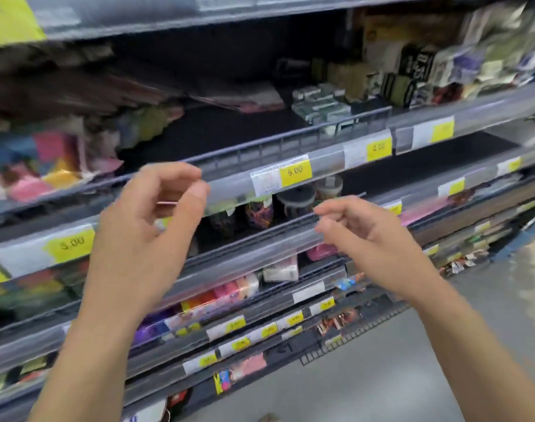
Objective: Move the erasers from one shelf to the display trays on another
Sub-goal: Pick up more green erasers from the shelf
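My left hand (156, 214) is raised in front of the second shelf's price rail, its fingers loosely curled and its thumb near the fingertips, with nothing visible in it. Level with the rail below, my right hand (360, 229) has thumb and forefinger reaching left and the other fingers curled, also holding nothing. Small white and green boxed erasers (321, 106) are stacked on the dark upper shelf behind a wire fence (290, 144). Pink, orange and white eraser-like blocks (235, 289) lie on a lower shelf between my forearms. The view is blurred.
Clear price rails with yellow tags (295, 172) front every shelf. Colourful paper packs (46, 166) fill the left side, and lidded jars (296, 202) stand under the second rail. Packaged goods (442, 68) crowd the upper right. Grey floor (412, 376) lies at the lower right.
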Available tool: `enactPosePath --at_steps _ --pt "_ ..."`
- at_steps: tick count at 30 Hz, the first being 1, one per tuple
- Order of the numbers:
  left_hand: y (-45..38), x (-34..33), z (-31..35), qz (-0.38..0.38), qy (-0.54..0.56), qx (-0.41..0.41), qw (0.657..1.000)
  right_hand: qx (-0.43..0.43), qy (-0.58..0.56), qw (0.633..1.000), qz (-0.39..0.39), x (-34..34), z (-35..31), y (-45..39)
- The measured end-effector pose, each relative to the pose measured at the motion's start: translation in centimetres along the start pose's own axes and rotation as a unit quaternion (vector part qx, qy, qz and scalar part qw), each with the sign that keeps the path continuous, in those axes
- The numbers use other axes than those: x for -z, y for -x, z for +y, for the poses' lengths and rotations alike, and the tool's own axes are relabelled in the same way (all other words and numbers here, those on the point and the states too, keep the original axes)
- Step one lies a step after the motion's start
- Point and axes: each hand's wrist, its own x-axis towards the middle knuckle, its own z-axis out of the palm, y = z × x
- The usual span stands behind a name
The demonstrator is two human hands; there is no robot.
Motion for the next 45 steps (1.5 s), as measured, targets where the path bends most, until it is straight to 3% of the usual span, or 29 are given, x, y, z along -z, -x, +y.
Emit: enactPosePath --at_steps 5,10,14,18,20,26,33,38,41,45 --pt "-5.4 -0.1 1.1 0.013 -0.138 -0.121 0.983 0.107 0.035 0.993 0.026 1.3 -4.8 -6.3" --pt "-7.7 -2.2 0.8 -0.082 -0.322 -0.115 0.936 0.165 0.186 0.966 0.076 4.8 -6.3 -12.9" --pt "-7.7 -3.3 0.1 -0.076 -0.438 -0.155 0.882 0.049 0.353 0.934 0.003 8.1 -5.9 -18.4" --pt "-7.8 -3.9 -0.1 -0.064 -0.469 -0.161 0.866 -0.051 0.536 0.834 -0.117 9.7 -5.6 -21.6" --pt "-7.9 -4.1 0.0 -0.064 -0.472 -0.152 0.866 -0.062 0.555 0.817 -0.147 10.0 -5.6 -22.2" --pt "-8.1 -4.2 0.5 -0.07 -0.466 -0.113 0.875 -0.074 0.451 0.877 -0.149 10.7 -4.9 -23.3" --pt "-9.1 -3.8 0.9 -0.11 -0.395 -0.059 0.91 -0.037 0.436 0.89 -0.127 11.2 -4.5 -24.1" --pt "-11.5 -5.9 1.7 -0.122 -0.226 -0.021 0.966 0.057 0.217 0.967 -0.121 10.5 -6.0 -22.6" --pt "-13.4 -8.0 2.4 -0.132 -0.181 -0.017 0.974 0.099 0.153 0.97 -0.163 9.2 -7.3 -21.4" --pt "-15.6 -9.6 3.2 -0.16 -0.203 -0.029 0.966 0.115 0.121 0.962 -0.217 8.0 -8.0 -21.0"
